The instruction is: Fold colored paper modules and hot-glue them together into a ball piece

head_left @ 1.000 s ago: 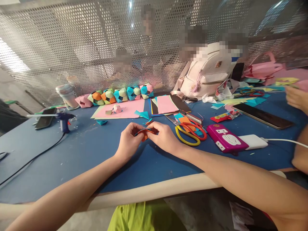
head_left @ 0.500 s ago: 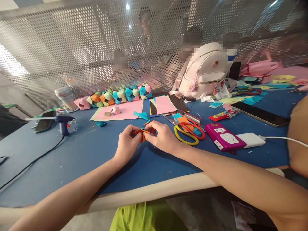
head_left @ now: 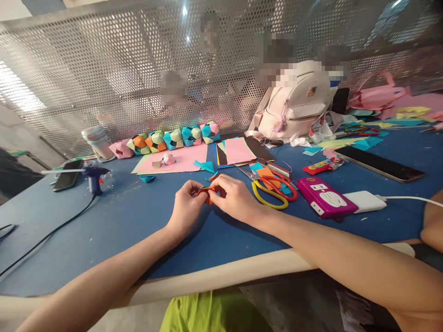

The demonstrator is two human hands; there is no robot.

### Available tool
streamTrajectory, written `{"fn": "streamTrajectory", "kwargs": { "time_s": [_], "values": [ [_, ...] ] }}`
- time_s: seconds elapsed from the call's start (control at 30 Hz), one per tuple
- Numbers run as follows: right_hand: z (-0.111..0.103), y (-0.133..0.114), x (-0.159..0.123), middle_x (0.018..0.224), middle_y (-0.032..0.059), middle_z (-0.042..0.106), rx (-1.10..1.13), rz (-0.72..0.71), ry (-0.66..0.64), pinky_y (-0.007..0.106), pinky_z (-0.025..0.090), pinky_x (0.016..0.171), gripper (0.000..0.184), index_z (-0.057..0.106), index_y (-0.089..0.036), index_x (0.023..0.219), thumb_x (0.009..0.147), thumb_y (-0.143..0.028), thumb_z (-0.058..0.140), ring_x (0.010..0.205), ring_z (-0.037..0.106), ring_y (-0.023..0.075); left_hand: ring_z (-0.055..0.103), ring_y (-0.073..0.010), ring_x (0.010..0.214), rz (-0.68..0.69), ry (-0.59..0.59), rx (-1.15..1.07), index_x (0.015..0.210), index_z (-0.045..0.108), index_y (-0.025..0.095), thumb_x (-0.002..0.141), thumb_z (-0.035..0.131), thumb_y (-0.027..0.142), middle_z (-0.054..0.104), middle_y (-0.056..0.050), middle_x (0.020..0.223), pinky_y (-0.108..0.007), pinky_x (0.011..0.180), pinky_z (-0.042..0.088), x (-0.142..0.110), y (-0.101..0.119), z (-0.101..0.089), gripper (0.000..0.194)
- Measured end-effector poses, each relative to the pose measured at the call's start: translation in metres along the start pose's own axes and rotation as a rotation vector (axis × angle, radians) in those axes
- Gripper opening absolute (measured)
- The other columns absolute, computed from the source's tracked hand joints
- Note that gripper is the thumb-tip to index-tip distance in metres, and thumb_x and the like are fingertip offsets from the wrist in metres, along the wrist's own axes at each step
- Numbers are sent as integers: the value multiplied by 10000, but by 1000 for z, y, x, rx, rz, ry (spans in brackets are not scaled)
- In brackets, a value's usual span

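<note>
Both hands pinch one small folded orange paper piece [head_left: 208,195] above the blue table. My left hand [head_left: 187,203] is closed on its left side, thumb and fingertips together. My right hand [head_left: 235,196] grips its right side, the fingertips almost meeting those of the left. The fingers hide much of the paper. Just beyond them lie folded blue paper pieces [head_left: 205,165]. To the right of my right hand are scissors [head_left: 272,201] with yellow and red handles, resting by orange and blue paper squares [head_left: 269,176].
A row of folded paper balls [head_left: 175,139] stands at the back, with pink sheets [head_left: 188,159] before it. A glue gun [head_left: 92,179] stands left, its cord trailing forward. At right are a purple power strip [head_left: 325,197], a phone [head_left: 379,163] and a backpack [head_left: 299,103]. Another person's arm [head_left: 433,216] rests far right.
The orange paper has turned slightly between my fingers and now shows more of its face. Both hands keep their pinch. The whole view has shifted slightly.
</note>
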State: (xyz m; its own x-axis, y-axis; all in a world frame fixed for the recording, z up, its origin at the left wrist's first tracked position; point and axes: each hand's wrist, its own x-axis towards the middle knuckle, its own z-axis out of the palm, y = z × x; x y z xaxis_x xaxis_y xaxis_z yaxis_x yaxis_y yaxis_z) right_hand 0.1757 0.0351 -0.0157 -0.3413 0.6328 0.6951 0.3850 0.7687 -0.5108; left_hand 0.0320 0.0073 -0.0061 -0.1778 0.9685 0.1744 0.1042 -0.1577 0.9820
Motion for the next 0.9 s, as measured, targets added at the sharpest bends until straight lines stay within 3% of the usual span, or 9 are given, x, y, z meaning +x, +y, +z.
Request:
{"fn": "streamTrajectory", "kwargs": {
  "time_s": [0.13,0.37,0.53,0.7,0.9],
  "values": [
    [1,0,2,760,38,615,15,57,-13,251,429,615,139,499,-201,706,844,-188,513,661,564,141,553,-115,602,-52,20,-90,679,541,181,599,622,167,576,49,648,-246,604,449,-1,0,2,114],
    [-5,6,5,655,0,564,-51,44,-16,244,340,561,189,467,-201,638,806,-133,522,597,499,122,630,-165,743,-42,-107,-51,889,680,162,687,696,292,689,-18,810,-296,725,481,-3,8,0,240],
    [-7,5,5,655,-2,557,-13,49,-16,241,339,554,182,481,-198,651,820,-155,531,586,475,116,608,-155,684,-36,-61,-16,741,660,154,660,731,322,673,-13,723,-270,652,449,-2,9,-3,200],
    [-9,2,6,691,0,577,28,86,-21,239,375,569,92,529,-193,722,802,-176,571,584,484,116,508,-101,582,-62,51,-37,691,593,159,627,684,233,595,34,635,-239,584,386,1,7,-3,133],
    [-8,9,7,615,-18,539,9,106,14,235,355,547,188,467,-202,629,777,-114,542,557,465,111,502,-100,554,-89,-29,-34,649,540,177,598,644,174,574,46,571,-233,561,373,1,6,-2,115]
  ]
}}
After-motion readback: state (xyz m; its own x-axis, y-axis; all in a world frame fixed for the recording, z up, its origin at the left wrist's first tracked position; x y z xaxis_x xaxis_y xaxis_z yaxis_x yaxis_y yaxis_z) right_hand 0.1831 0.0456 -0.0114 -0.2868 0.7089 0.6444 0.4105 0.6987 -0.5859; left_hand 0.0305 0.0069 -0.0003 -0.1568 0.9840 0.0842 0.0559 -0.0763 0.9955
